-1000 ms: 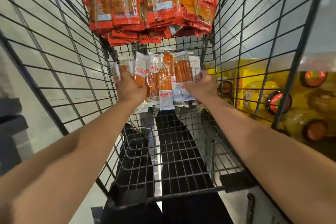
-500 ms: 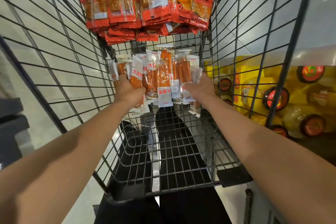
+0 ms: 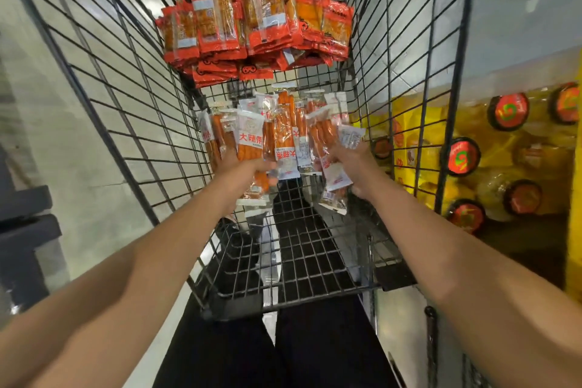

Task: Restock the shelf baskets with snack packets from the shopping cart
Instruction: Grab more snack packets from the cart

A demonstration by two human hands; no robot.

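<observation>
Hands reach into a wire shopping cart point(image 3: 104, 123): left hand point(image 3: 241, 168) and right hand point(image 3: 354, 167) each curl fingers round clear sausage-stick packets point(image 3: 283, 135); red packets point(image 3: 255, 22) are piled beyond.

- You see the shopping cart point(image 3: 132, 123) as a black wire grid.
- Your far pile of snack packets point(image 3: 255, 22) is red-orange with pale label bands.
- The clear packets point(image 3: 277, 135) you hold show orange sticks, white panels and red characters.
- The bottles point(image 3: 504, 148) beside you are yellow, with red caps marked green.
</observation>
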